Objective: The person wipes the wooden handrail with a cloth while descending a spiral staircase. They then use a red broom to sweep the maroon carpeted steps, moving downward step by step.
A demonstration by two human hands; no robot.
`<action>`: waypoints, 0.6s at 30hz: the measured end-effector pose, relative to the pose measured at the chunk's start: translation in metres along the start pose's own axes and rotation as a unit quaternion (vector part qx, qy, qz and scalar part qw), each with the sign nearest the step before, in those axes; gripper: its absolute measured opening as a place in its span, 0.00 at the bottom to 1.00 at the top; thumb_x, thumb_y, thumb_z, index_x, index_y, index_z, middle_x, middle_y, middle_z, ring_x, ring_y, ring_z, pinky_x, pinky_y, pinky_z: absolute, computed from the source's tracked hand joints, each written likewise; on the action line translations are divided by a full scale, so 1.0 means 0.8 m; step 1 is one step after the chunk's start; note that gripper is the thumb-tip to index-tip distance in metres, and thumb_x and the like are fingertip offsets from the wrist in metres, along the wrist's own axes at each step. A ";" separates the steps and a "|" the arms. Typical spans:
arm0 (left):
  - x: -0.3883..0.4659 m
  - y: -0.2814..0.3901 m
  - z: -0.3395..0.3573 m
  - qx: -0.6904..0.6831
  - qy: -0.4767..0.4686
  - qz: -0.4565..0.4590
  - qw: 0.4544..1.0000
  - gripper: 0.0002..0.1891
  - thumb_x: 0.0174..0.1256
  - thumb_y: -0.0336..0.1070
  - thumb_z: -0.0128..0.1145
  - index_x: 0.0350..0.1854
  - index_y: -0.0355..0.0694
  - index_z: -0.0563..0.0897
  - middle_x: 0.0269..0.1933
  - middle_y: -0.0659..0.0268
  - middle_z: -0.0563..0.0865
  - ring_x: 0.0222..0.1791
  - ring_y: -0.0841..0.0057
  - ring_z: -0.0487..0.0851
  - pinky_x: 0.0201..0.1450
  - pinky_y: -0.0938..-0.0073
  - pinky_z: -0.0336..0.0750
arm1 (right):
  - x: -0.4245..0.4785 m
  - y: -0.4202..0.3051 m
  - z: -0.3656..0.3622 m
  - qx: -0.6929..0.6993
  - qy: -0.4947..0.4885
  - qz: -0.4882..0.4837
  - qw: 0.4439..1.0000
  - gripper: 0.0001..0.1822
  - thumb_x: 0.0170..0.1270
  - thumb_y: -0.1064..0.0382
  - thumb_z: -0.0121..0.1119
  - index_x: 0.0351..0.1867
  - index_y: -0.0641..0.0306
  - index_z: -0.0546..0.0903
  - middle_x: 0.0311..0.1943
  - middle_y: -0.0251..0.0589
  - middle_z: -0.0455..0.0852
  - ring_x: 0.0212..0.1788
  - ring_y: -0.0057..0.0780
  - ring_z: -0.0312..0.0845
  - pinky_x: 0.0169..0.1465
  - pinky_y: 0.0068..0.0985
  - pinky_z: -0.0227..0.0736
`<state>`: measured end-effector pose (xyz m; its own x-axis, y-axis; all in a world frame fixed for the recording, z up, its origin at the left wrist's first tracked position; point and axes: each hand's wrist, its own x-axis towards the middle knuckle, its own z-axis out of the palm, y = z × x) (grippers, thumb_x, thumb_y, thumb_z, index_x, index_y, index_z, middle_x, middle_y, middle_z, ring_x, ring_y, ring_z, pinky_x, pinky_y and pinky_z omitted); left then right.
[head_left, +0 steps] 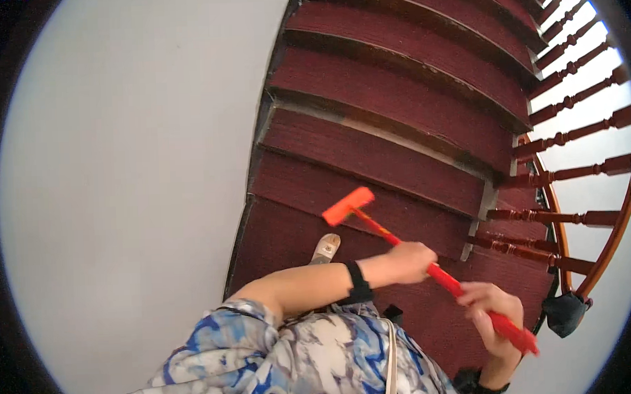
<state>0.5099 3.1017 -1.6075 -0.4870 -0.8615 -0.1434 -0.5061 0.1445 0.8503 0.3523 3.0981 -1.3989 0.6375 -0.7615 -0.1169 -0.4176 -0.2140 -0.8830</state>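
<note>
My left hand (412,262) is closed around the upper part of the red handle of a T-shaped tool (445,279). The tool slants from upper left to lower right, with its orange, block-like head (348,205) above the stair treads. Nearer the handle's lower end, my right hand (494,313) wraps round it, slightly blurred. Black bands circle both wrists. Below the tool's head, one light-coloured shoe (326,247) shows on a dark red stair surface.
Curved dark red stairs (394,72) run up and away, their edges worn. A plain pale wall (121,167) borders them at left. Turned wooden balusters (569,138) and a wooden handrail (611,244) line the right side. A dark object (565,313) sits at the rail's lower end.
</note>
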 end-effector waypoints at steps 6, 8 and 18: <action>-0.108 -0.181 -0.069 0.103 0.055 -0.123 0.986 0.11 0.63 0.42 0.59 0.32 0.40 0.85 0.37 0.51 0.87 0.43 0.52 0.86 0.45 0.51 0.79 | 0.111 0.071 0.136 0.089 -0.128 -0.091 0.984 0.02 0.62 0.72 0.60 0.33 0.70 0.80 0.45 0.48 0.87 0.56 0.43 0.81 0.60 0.35 0.73; -0.120 -0.211 -0.061 0.116 0.106 -0.086 0.984 0.13 0.65 0.43 0.56 0.30 0.37 0.85 0.37 0.51 0.87 0.42 0.51 0.85 0.45 0.51 0.79 | 0.117 0.076 0.157 0.081 -0.135 -0.103 0.982 0.03 0.61 0.72 0.61 0.35 0.70 0.81 0.44 0.48 0.87 0.57 0.44 0.80 0.60 0.35 0.74; -0.012 -0.037 0.004 -0.081 0.028 0.091 0.992 0.15 0.65 0.45 0.58 0.27 0.38 0.81 0.30 0.49 0.85 0.35 0.47 0.84 0.38 0.50 0.77 | 0.035 -0.050 0.064 -0.094 -0.013 0.049 0.994 0.08 0.56 0.67 0.66 0.26 0.69 0.80 0.36 0.48 0.88 0.48 0.44 0.85 0.54 0.37 0.76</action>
<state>0.5274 3.1075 -1.6330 -0.5172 -0.8547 0.0450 -0.2893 0.2240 0.9307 0.4198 3.1169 -1.3898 0.6029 -0.7693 -0.2114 -0.5907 -0.2524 -0.7664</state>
